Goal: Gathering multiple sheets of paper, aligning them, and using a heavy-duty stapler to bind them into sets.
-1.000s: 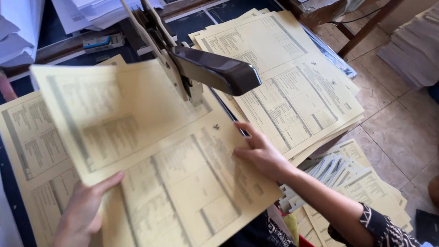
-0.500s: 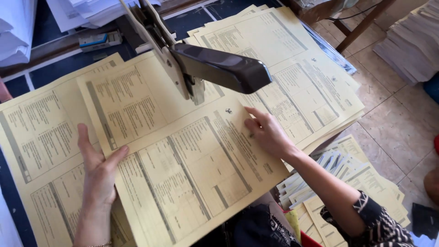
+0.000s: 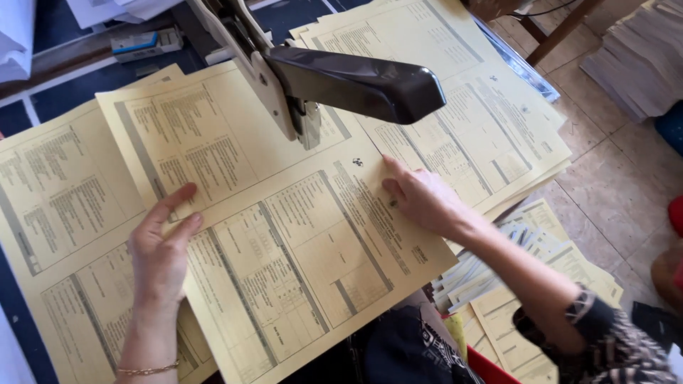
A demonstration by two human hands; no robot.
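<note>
Currently my left hand lies flat, fingers spread, on the left part of the large yellow printed sheet. My right hand rests on the sheet's right edge, index finger extended, the others loosely curled. Neither hand pinches anything. The sheet sits tilted under the head of the long-arm stapler, overlapping the left paper stack. Right paper stack lies behind my right hand.

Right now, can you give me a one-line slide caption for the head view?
Both hands, left and right, lie flat on a yellow printed sheet under a long-arm stapler.
</note>
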